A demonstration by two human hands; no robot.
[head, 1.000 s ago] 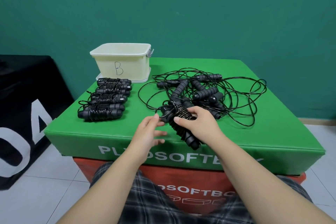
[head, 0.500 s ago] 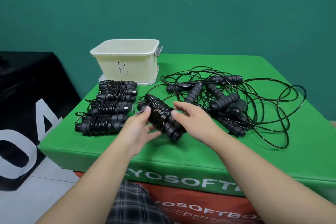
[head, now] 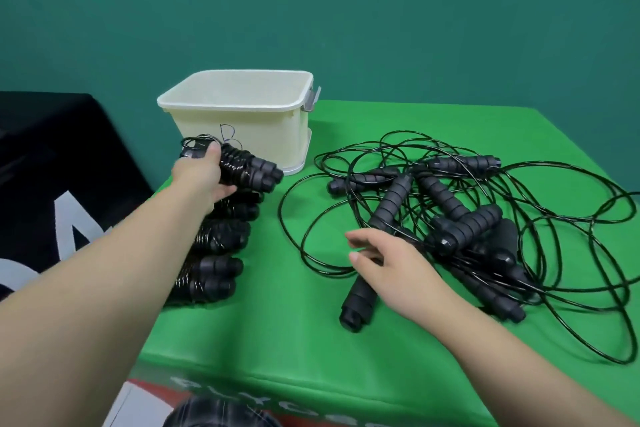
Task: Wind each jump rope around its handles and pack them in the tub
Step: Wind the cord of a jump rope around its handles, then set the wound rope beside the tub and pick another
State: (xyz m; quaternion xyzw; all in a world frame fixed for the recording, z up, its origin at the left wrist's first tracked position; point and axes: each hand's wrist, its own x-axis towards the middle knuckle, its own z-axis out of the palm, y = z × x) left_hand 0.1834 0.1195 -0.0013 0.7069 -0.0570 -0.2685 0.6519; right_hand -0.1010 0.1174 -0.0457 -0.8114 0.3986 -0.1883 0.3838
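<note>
Black cord is wrapped tight around the two handles of the wound jump rope, and the left hand grips it with fingers curled round the cord end. It hangs in the air just in front of the cream tub, above the far end of a row of wound ropes that lie side by side on the green mat. I cannot see anything inside the tub from here.

I think the step in hand is setting this bundle down at the far end of the row — or it may go straight into the tub. To do it well, keep the fingers pressed over the last loops so the cord does not spring loose, and lay it down flat, lined up with the others. A small loop sticks out by the thumb, so tuck that in first.

To the right lies a messy pile of loose ropes, with cords crossing all over. The right hand reaches in with fingers loosely spread, holding nothing, right beside a long black handle. Pull one rope out slowly — the cords look tangled and could drag the rest along.
</note>
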